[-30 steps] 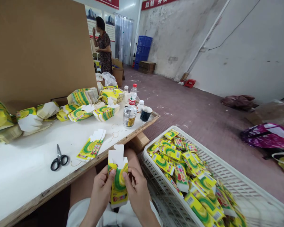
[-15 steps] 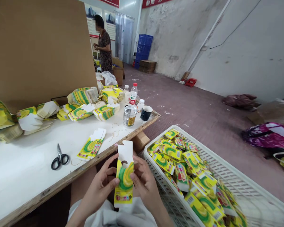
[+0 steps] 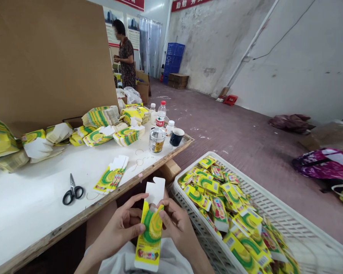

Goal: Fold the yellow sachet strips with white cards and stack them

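Observation:
Between my hands, above my lap, is a yellow and green carton point(image 3: 150, 232) with its white top flap standing up. My left hand point(image 3: 125, 222) grips its left edge, thumb on the front panel. My right hand point(image 3: 174, 220) pinches the upper right edge near the opening, where the side flaps stick out. On the table's near edge lies a small pile of flat cartons point(image 3: 112, 176). Black-handled scissors point(image 3: 72, 191) rest to the left of that pile. Beside my right arm stands a white plastic basket point(image 3: 277, 201) heaped with yellow cartons point(image 3: 217, 207).
Stacks of flat cartons point(image 3: 100, 116) line the back of the white table point(image 3: 25, 198) before a large cardboard sheet point(image 3: 51, 57). A clear jar point(image 3: 157, 140), a dark mug point(image 3: 177, 137) and a water bottle point(image 3: 161, 115) stand at its right corner. A person point(image 3: 126, 57) stands beyond.
The carton has moved slightly down towards my lap and tilted, its top leaning right. My right fingers have shifted to its upper edge, and the side flaps now spread at the opening.

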`<state>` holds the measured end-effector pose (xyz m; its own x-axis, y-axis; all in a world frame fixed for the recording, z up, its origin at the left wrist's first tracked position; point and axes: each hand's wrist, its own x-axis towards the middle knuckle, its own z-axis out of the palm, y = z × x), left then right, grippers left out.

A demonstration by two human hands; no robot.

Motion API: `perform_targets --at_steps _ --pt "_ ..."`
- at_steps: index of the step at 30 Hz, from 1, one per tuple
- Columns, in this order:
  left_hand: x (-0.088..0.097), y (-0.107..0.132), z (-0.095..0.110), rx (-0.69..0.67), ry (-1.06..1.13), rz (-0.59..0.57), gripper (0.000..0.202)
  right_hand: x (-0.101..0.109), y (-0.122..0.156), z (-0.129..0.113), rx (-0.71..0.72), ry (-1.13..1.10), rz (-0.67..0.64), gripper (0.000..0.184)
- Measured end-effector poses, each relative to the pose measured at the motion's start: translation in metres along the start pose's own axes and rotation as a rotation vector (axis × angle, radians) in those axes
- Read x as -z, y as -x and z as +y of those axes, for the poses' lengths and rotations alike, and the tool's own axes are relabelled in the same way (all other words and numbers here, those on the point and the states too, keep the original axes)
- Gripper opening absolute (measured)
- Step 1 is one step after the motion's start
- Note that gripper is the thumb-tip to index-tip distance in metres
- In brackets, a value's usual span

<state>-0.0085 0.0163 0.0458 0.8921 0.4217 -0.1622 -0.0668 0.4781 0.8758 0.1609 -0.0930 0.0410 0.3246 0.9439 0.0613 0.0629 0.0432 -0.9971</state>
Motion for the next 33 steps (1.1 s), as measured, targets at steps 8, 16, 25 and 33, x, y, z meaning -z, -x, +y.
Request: perform_targets --at_steps 8,16,25,33 --pt "0.002 -0.001 0.002 -0.073 -0.085 0.043 0.053 -0.002 -0.001 0.001 0.043 -0.001 0.072 0.023" --pt "0.002 0.002 0.004 -0.010 -0.131 0.028 0.060 -0.001 -0.001 -0.006 0.047 0.048 0.045 0.025" --pt "-0.005 0.000 0.000 -0.013 -0.014 -0.003 0.048 -0.005 -0.005 -0.005 0.170 0.183 0.113 0.022" --pt "-0.002 -0.008 -0.010 -0.121 -0.133 0.094 0.047 0.003 -0.005 -0.004 0.279 0.206 0.149 0.028"
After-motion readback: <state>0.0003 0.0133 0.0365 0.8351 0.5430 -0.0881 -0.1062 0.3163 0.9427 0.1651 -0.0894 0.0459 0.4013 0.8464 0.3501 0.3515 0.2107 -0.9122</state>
